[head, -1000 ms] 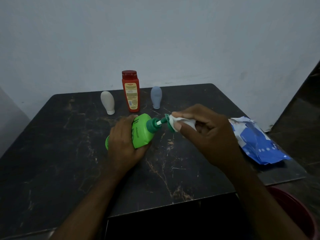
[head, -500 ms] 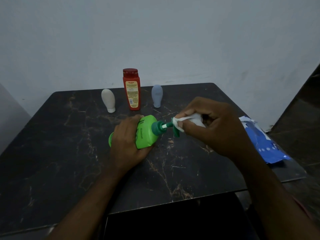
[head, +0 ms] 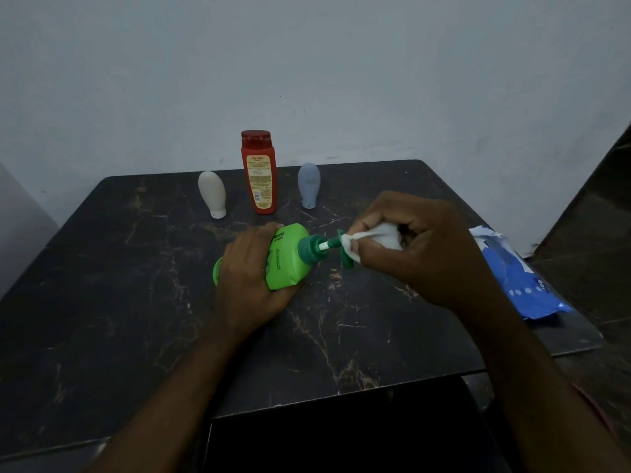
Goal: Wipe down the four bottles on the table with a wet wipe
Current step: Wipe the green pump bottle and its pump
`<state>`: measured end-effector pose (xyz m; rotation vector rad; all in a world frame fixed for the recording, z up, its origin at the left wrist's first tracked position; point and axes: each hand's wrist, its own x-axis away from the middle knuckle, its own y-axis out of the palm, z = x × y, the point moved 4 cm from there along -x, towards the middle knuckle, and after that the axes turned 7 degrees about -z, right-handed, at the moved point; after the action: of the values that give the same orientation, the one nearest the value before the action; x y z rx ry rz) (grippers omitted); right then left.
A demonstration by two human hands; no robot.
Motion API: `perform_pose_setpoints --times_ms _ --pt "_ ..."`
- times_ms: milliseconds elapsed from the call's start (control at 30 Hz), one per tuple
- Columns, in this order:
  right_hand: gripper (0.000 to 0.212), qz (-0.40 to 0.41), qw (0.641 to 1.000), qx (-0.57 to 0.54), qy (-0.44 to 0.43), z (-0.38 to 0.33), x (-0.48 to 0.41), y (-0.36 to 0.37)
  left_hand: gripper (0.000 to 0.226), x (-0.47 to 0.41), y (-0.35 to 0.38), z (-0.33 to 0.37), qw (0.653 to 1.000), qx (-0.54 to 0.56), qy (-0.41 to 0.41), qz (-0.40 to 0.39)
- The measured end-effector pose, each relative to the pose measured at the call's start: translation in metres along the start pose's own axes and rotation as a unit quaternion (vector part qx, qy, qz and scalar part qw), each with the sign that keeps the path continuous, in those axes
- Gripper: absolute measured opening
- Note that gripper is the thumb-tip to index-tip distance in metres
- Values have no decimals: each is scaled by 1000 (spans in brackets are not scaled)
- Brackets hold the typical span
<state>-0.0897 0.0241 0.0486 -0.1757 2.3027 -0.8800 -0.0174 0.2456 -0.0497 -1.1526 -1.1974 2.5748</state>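
A bright green pump bottle [head: 286, 264] lies on its side above the dark table [head: 136, 302], its dark green pump pointing right. My left hand [head: 246, 278] grips its body from above. My right hand [head: 420, 247] holds a bunched white wet wipe [head: 372, 238] pressed on the pump head. Behind stand a white bottle [head: 212, 194], a tall red bottle [head: 258, 172] and a grey-blue bottle [head: 309, 185], all upright near the far edge.
A blue and white pack of wet wipes [head: 512, 274] lies at the table's right edge. A pale wall rises close behind the table. A dark box-like shape [head: 341, 435] sits under the near edge.
The right hand has shifted the wipe along the pump head and turned slightly. The left hand keeps hold of the green bottle in nearly the same place.
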Motion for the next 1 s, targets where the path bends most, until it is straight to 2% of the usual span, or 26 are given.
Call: perform_pose_setpoints --times_ms 100,267,400,633,833,1000 --pt "10 -11 1000 -13 0 -1 1 2 68 0 0 0 1000 4 0 2" --pt "7 25 999 -30 6 6 -5 3 66 1 -1 -1 1000 6 4 10" --pt "11 14 999 -31 19 12 9 12 64 1 -2 -2 1000 18 0 26" --pt "8 64 997 -36 -10 -1 -4 6 67 0 4 -1 1000 1 14 6" --pt "9 54 997 -55 6 1 13 9 69 1 4 2 999 -19 28 2" --pt "10 11 1000 -14 -4 -5 13 5 65 0 2 1 999 28 12 15"
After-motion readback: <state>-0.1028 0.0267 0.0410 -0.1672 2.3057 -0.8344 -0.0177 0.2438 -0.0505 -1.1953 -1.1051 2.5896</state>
